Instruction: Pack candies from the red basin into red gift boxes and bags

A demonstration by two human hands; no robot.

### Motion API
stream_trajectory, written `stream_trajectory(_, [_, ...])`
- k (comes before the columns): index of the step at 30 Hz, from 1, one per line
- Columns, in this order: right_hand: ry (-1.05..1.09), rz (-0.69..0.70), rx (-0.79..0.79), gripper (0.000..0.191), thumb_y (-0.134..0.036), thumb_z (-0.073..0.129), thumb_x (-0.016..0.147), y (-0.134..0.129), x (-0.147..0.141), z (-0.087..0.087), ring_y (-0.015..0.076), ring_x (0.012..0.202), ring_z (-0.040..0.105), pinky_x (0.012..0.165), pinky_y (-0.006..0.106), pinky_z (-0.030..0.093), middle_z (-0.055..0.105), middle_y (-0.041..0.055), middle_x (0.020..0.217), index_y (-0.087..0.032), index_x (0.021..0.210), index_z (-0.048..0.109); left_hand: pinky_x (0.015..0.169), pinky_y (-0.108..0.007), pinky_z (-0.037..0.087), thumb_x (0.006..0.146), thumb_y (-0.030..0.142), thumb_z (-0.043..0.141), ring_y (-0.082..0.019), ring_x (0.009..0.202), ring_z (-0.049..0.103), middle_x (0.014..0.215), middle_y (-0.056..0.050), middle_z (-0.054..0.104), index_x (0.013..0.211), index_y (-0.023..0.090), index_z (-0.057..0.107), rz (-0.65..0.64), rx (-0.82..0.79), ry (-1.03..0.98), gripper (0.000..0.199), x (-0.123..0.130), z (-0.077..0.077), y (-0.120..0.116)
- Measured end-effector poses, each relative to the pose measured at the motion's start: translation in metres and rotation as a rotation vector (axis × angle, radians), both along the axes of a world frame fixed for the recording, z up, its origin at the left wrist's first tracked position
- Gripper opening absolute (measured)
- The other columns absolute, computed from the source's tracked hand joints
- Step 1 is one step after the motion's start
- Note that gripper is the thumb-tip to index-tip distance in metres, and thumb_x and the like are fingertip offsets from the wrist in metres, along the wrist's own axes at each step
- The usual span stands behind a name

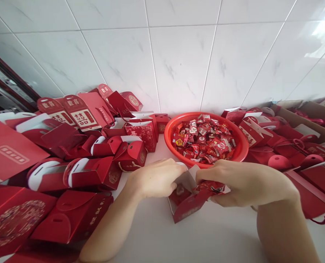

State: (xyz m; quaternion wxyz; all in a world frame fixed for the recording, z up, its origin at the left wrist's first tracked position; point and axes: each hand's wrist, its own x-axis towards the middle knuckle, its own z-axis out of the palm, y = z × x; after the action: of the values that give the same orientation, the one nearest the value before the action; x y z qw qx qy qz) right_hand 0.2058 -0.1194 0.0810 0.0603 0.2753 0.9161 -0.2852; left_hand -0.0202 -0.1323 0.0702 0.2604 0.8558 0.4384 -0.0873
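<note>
at lower centre of the frame, my left hand (157,178) is holding an open red gift box (188,210); my right hand's (241,182) fingers are grasping red-wrapped candy (210,186) at its opening.

Lower centre of frame: we pinched rim of small red box (188,211) with left hand (157,178). Just right of it, our right hand (240,182) held red-wrapped packets (210,186) at box's mouth. Right of centre, beyond hands, we saw round red basket (244,149), heaped with small wrapped sweets (202,138). Left side: rows of red gift boxes (83,171), some with lids raised. Right edge: more red cartons (310,188). Across top: white tiled wall (179,58). Bottom: pale tabletop (151,233).
</note>
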Motion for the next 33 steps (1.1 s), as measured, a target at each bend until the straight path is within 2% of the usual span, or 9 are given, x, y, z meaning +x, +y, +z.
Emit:
stream_trajectory(4, [0.058, 0.011, -0.034, 0.023, -0.010, 0.062, 0.078, 0.003, 0.005, 0.002, 0.0149, 0.072, 0.061, 0.061, 0.024, 0.039, 0.068, 0.0002, 0.083, -0.020, 0.098, 0.067, 0.056, -0.028, 0.037, 0.072, 0.010, 0.060, -0.021, 0.082, 0.065, 0.088, -0.001, 0.067, 0.098, 0.023, 0.062, 0.026, -0.011, 0.085, 0.029, -0.003, 0.005, -0.003])
stream_trajectory(7, [0.158, 0.012, -0.077, 0.021, -0.016, 0.064, 0.082, 0.008, 0.011, 0.006, 0.0136, 0.070, 0.060, 0.061, 0.023, 0.042, 0.070, 0.0002, 0.083, -0.019, 0.103, 0.069, 0.073, -0.028, 0.044, 0.074, 0.022, 0.068, -0.022, 0.099, 0.062, 0.104, -0.001, 0.064, 0.108, 0.027, 0.063, 0.073, 0.003, 0.026, 0.034, -0.008, 0.009, -0.005])
stream_trajectory(11, [0.450, -0.129, -0.071, 0.023, -0.036, 0.071, 0.087, 0.010, 0.011, 0.010, 0.0146, 0.071, 0.062, 0.063, 0.024, 0.047, 0.070, 0.0009, 0.083, -0.018, 0.102, 0.067, 0.087, -0.032, 0.047, 0.077, 0.041, 0.074, -0.025, 0.110, 0.059, 0.117, -0.002, 0.059, 0.117, 0.032, 0.065, 0.149, 0.025, -0.041, 0.041, -0.013, 0.008, -0.010])
stream_trajectory(14, [0.589, -0.193, -0.028, 0.021, -0.033, 0.074, 0.086, 0.007, 0.000, 0.008, 0.0154, 0.074, 0.063, 0.066, 0.025, 0.048, 0.071, 0.0019, 0.086, -0.017, 0.098, 0.066, 0.092, -0.034, 0.047, 0.071, 0.053, 0.080, -0.029, 0.117, 0.057, 0.124, -0.003, 0.060, 0.123, 0.033, 0.063, 0.122, 0.034, -0.100, 0.058, -0.010, 0.005, -0.014])
stream_trajectory(19, [0.386, -0.082, -0.002, 0.013, -0.021, 0.072, 0.085, 0.005, -0.024, -0.004, 0.0135, 0.069, 0.063, 0.060, 0.022, 0.043, 0.071, -0.0003, 0.082, -0.019, 0.097, 0.066, 0.088, -0.035, 0.050, 0.063, 0.063, 0.083, -0.030, 0.108, 0.064, 0.119, -0.006, 0.067, 0.120, 0.027, 0.064, 0.130, 0.006, -0.122, 0.071, -0.006, 0.003, -0.017])
stream_trajectory(24, [0.252, 0.016, -0.060, 0.025, -0.017, 0.076, 0.082, 0.008, -0.034, -0.009, 0.0128, 0.068, 0.064, 0.060, 0.022, 0.040, 0.072, -0.0003, 0.087, -0.019, 0.106, 0.068, 0.086, -0.034, 0.051, 0.057, 0.061, 0.087, -0.030, 0.105, 0.066, 0.120, -0.004, 0.069, 0.123, 0.029, 0.062, 0.153, -0.013, -0.090, 0.078, -0.011, -0.001, -0.015])
stream_trajectory(28, [0.182, 0.029, -0.053, 0.020, -0.022, 0.077, 0.083, 0.010, -0.036, -0.010, 0.0119, 0.062, 0.060, 0.056, 0.022, 0.037, 0.069, -0.0019, 0.077, -0.018, 0.099, 0.068, 0.090, -0.035, 0.050, 0.058, 0.055, 0.088, -0.031, 0.112, 0.065, 0.126, -0.005, 0.068, 0.127, 0.029, 0.061, 0.124, 0.003, -0.098, 0.078, -0.013, -0.001, -0.014])
stream_trajectory(33, [0.254, -0.068, -0.102, 0.011, -0.021, 0.066, 0.088, 0.013, -0.031, -0.009, 0.0138, 0.067, 0.063, 0.058, 0.022, 0.041, 0.069, 0.0002, 0.079, -0.017, 0.098, 0.063, 0.081, -0.032, 0.051, 0.063, 0.056, 0.084, -0.028, 0.099, 0.068, 0.109, -0.005, 0.072, 0.111, 0.024, 0.069, 0.115, 0.003, -0.020, 0.060, -0.013, 0.006, -0.015])
